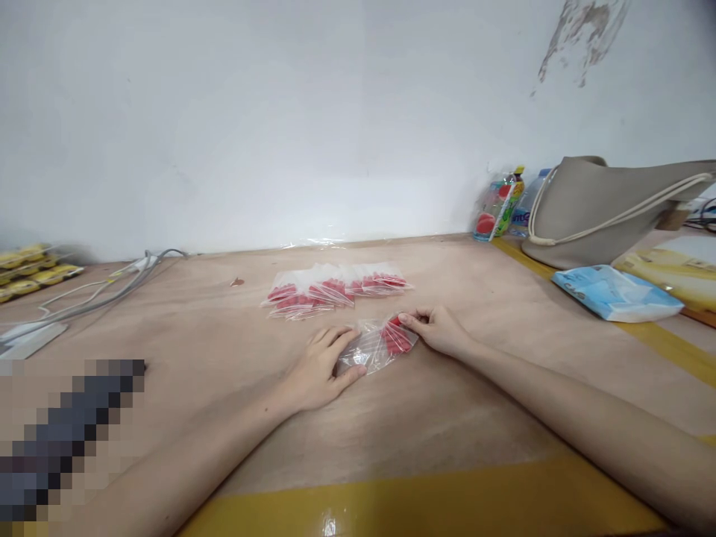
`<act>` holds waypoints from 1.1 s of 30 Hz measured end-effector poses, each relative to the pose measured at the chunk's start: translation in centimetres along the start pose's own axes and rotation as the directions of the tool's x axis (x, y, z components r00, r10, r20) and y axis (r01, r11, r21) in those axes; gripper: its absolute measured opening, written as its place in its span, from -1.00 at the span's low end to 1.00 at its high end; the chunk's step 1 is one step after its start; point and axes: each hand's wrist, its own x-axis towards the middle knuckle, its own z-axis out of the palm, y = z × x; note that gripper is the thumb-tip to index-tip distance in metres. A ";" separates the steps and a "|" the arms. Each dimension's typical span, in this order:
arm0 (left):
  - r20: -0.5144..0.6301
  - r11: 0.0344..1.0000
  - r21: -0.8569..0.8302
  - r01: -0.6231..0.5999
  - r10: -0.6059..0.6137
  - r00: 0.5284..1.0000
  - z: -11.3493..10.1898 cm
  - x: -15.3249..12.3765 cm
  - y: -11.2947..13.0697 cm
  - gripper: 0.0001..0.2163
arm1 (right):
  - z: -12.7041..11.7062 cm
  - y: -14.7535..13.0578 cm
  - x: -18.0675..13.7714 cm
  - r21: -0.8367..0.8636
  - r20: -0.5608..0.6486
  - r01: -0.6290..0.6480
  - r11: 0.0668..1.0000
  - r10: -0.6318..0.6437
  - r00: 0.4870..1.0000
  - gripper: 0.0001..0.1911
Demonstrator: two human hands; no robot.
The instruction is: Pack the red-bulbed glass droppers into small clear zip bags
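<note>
A small clear plastic bag with red pieces inside lies flat on the wooden table between my hands. My left hand rests on the bag's left end, fingers curved and thumb pressing its edge. My right hand pinches the bag's right end, where the red pieces bunch up. Just beyond, a pile of several similar clear bags with red pieces lies in a row.
A grey tote bag with cord handles stands at the right, with bottles behind it and a blue packet in front. Grey cables and yellow packs lie at the left. Yellow tape marks the near edge.
</note>
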 end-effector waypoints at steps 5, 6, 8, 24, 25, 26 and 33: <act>-0.001 1.000 -0.004 0.006 -0.006 1.000 0.0 0.0 0.0 -0.54 | 0.5 0.1 0.3 0.220 0.080 -0.049 0.974 0.032 0.996 -0.72; -0.004 1.000 -0.005 0.003 -0.003 1.000 0.0 0.0 0.0 -0.54 | 0.6 0.1 0.4 0.233 0.088 -0.066 0.970 0.047 0.995 -0.73; -0.011 1.000 -0.009 -0.005 0.005 1.000 0.0 0.0 0.0 -0.54 | 0.7 0.3 0.4 0.199 0.080 -0.089 0.976 0.075 0.994 -0.74; -0.002 1.000 0.006 -0.017 0.017 1.000 -0.1 0.0 0.1 -0.56 | 0.1 -0.2 0.1 -0.027 -0.046 -0.121 0.992 0.120 0.992 -0.75; 0.000 1.000 0.010 -0.019 0.019 1.000 -0.1 0.0 0.1 -0.56 | 0.2 -0.3 0.0 -0.075 -0.070 -0.116 0.990 0.111 0.991 -0.74; 0.001 1.000 0.014 -0.021 0.021 1.000 -0.1 0.0 0.1 -0.57 | 0.3 -0.4 -0.1 -0.129 -0.095 -0.111 0.985 0.099 0.991 -0.73; -0.013 0.999 0.007 -0.046 0.046 0.999 -0.2 0.1 0.2 -0.58 | 0.2 -1.3 -0.6 -0.406 -0.038 0.088 0.909 -0.114 0.993 -0.68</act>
